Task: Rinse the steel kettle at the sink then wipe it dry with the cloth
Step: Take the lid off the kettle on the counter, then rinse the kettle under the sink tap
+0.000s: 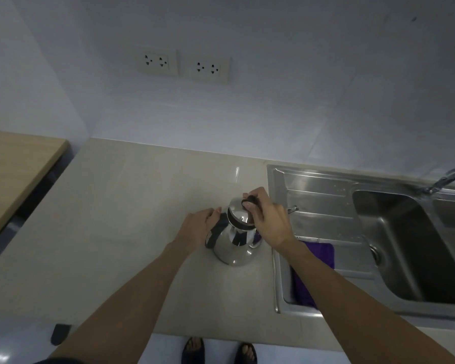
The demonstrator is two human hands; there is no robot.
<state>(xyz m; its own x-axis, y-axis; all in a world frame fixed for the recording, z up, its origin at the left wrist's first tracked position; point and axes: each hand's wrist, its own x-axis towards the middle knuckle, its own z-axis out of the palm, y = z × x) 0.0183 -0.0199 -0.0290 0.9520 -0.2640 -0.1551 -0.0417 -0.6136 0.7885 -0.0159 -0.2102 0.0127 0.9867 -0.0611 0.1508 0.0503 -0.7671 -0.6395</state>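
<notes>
On the pale stone-look counter (pixel 121 206), just left of the stainless steel sink unit (pixel 323 179), stands a shiny steel kettle (pixel 234 245) with a black curved handle (pixel 216 232) and a polished steel lid (pixel 238 211). It sits upright on the counter, not over the basin. The sink's deep bowl (pixel 405 245) lies to the right, and I see nothing in it but the drain fitting; whether it is wet I cannot tell. On the ribbed draining board beside it lies a folded purple cloth (pixel 321 254), partly hidden under the person's right forearm and close to the kettle's base.

The left hand (pixel 197 229) is curled against the handle side of the kettle, fingers bent around the black grip, steadying the body. The right hand (pixel 267 219) hangs over the top, its thumb and fingers pinched on the small black knob (pixel 251 198) of the lid; the lid looks tilted, its far edge raised from the kettle's dark mouth. A chrome tap (pixel 449 177) slants in from the right edge above the bowl. Two double wall sockets (pixel 181 65) sit on the tiled wall behind, and a light wooden tabletop (pixel 13 166) shows at the far left.
</notes>
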